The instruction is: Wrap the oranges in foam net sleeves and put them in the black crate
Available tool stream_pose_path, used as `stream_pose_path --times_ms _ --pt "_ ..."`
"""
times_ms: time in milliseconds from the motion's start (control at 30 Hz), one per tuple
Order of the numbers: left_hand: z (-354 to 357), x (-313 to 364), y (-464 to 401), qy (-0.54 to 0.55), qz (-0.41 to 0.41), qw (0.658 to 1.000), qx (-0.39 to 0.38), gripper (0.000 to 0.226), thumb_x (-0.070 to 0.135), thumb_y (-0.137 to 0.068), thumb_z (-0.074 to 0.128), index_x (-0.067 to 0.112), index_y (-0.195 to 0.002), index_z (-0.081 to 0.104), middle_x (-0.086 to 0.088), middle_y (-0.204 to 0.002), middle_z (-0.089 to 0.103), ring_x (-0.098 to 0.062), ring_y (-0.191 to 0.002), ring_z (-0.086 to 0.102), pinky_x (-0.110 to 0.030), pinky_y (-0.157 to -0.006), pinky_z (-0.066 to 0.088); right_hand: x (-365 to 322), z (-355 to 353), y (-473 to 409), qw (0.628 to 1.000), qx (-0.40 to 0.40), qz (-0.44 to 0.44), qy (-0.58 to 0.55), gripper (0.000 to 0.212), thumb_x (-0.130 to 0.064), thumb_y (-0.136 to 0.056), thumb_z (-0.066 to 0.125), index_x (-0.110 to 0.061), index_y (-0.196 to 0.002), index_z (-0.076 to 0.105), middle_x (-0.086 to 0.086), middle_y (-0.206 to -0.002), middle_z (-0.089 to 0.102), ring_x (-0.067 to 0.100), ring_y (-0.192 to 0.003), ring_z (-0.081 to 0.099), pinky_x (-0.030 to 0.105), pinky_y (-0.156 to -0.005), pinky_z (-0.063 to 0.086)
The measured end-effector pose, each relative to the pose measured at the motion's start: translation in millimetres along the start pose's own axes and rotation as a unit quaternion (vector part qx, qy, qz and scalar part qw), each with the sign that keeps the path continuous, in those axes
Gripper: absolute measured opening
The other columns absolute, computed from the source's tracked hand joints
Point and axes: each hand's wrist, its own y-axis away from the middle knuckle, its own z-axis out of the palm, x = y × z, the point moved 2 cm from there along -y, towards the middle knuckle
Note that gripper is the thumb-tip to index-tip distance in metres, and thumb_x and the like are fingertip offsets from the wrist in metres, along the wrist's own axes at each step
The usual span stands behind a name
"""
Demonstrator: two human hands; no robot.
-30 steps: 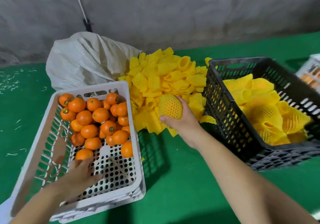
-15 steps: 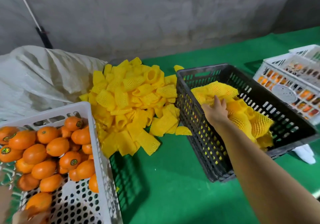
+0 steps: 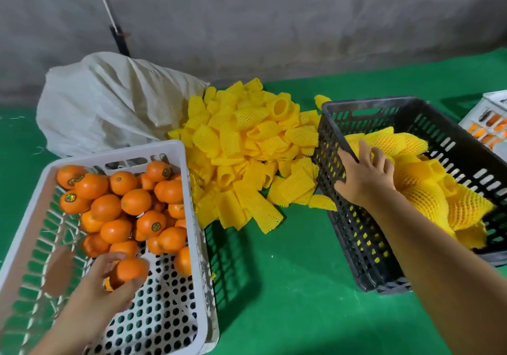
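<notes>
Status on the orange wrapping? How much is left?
Done: a heap of wrapped oranges sits in the black crate. In hand: left hand grips a bare orange; right hand rests at the crate rim, empty. Left: some twenty oranges in the white crate.

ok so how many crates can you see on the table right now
3: a white crate of oranges at left, the black crate at right, and another white crate cut off at the far right edge.

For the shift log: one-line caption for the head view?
Left hand grips an orange in the white crate; right hand over the black crate.
</notes>
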Motion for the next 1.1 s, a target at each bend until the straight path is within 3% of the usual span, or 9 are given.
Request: stream_pose_path --times_ms 67,167,333,467,600,700,833,933,1100 --pt "19.8 6.6 13.5 0.119 0.012 0.993 0.017 0.05 0.034 -0.079 0.088 0.047 -0.12 0.062 -0.011 -0.125 0.063 -0.034 -0.083 0.08 -0.037 -0.068 0.066 -18.7 0.1 -0.5 0.999 -0.001 0.024 -0.024 0.077 -0.054 -0.092 0.059 -0.03 -0.155 0.023 0.016 -0.169 -0.006 0.045 -0.153 -0.001 0.061 -0.121 0.013" --pt "53.2 12.0 36.8 0.216 0.058 0.975 0.01 0.055 0.031 -0.073 0.087 0.043 -0.122 0.065 -0.007 -0.13 0.063 -0.031 -0.094 0.079 -0.039 -0.076 0.066 -77.8 16.0 18.4 0.994 0.031 -0.1 -0.04 0.069 -0.053 -0.092 0.058 -0.027 -0.152 0.037 0.018 -0.166 0.013 0.041 -0.149 0.015 0.058 -0.117 0.023" --pt "74.4 9.9 53.5 0.224 0.112 0.967 0.054 0.053 0.022 -0.076 0.084 0.043 -0.119 0.064 -0.001 -0.129 0.065 -0.024 -0.1 0.076 -0.031 -0.07 0.065 -140.2 87.6 49.9 0.943 -0.266 -0.143 -0.138 0.057 -0.042 -0.097 0.057 -0.045 -0.152 0.043 0.009 -0.171 -0.002 0.038 -0.154 0.002 0.052 -0.123 0.017" --pt "74.4 10.2 55.2 0.193 0.144 0.968 0.065 0.06 0.022 -0.074 0.086 0.044 -0.123 0.059 0.02 -0.123 0.064 -0.022 -0.096 0.076 -0.03 -0.071 0.064 -161.9 123.8 60.2 0.926 -0.332 -0.164 -0.076 0.049 -0.025 -0.102 0.055 -0.048 -0.145 0.053 0.005 -0.17 -0.022 0.038 -0.156 -0.014 0.05 -0.126 0.009" --pt "79.0 9.2 50.3 0.169 0.18 0.965 0.09 0.079 0.023 -0.074 0.087 0.054 -0.137 0.051 0.027 -0.133 0.056 -0.015 -0.113 0.071 -0.027 -0.079 0.063 -170.6 130.7 56.1 0.935 -0.293 -0.19 -0.061 0.052 -0.029 -0.103 0.051 -0.037 -0.154 0.046 -0.003 -0.172 -0.015 0.029 -0.158 -0.014 0.051 -0.128 0.008" --pt "80.2 4.5 48.0 0.116 0.179 0.97 0.114 0.088 0.044 -0.071 0.086 0.065 -0.144 0.042 0.03 -0.134 0.042 -0.002 -0.122 0.059 -0.023 -0.087 0.06 -167.8 128.0 50.7 0.949 -0.215 -0.219 -0.072 0.057 -0.029 -0.103 0.049 -0.024 -0.159 0.037 -0.002 -0.171 0.013 0.027 -0.154 0.016 0.046 -0.124 0.022" --pt "81.9 6.8 48.8 0.051 0.199 0.97 0.128 0.069 0.056 -0.068 0.082 0.068 -0.129 0.052 0.027 -0.134 0.031 0.006 -0.121 0.049 -0.017 -0.086 0.057 -167.1 123.5 55.0 0.936 -0.082 -0.211 -0.271 0.03 -0.007 -0.098 0.06 -0.011 -0.127 0.069 0.011 -0.128 0.06 0.033 -0.112 0.06 0.045 -0.098 0.049" --pt "84.7 9.2 50.3 0.02 0.227 0.967 0.113 0.066 0.053 -0.075 0.082 0.06 -0.133 0.053 0.024 -0.14 0.031 0.008 -0.125 0.046 -0.015 -0.088 0.055 -176.1 110.2 65.2 0.899 0.0 -0.181 -0.399 0.006 -0.013 -0.092 0.074 -0.014 -0.094 0.068 0.0 -0.091 0.058 0.018 -0.084 0.057 0.042 -0.077 0.052" --pt "85.0 10.4 51.8 0.002 0.223 0.971 0.085 0.071 0.053 -0.076 0.08 0.061 -0.138 0.046 0.032 -0.123 0.032 0.013 -0.114 0.048 -0.008 -0.093 0.048 -193.2 95.2 83.9 0.854 -0.015 -0.113 -0.508 0.032 -0.01 -0.091 0.068 -0.026 -0.09 0.04 -0.006 -0.072 0.037 0.014 -0.064 0.036 0.038 -0.06 0.036"
